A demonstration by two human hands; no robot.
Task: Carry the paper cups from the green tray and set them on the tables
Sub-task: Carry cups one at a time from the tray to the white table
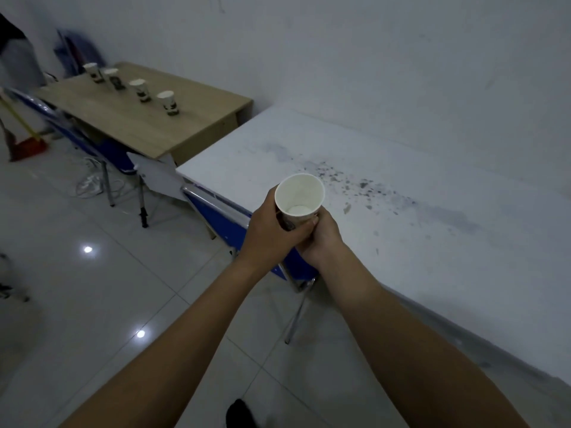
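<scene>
An upright white paper cup [299,195] is held in the air above the near left edge of the white table [386,217]. My left hand [272,230] grips its lower part from the left, and my right hand [323,236] grips it from the right and below. The cup's bottom is hidden behind my fingers, so I cannot tell if more cups are stacked under it. Several printed paper cups [169,102] stand in a row on the wooden table [129,125] at the back left. The green tray is out of view.
Blue chairs [222,217] with metal legs stand tucked at the edges of both tables. A red broom [29,146] and white cables [89,183] lie on the glossy tiled floor at left. The white table carries dark stains and runs along the wall.
</scene>
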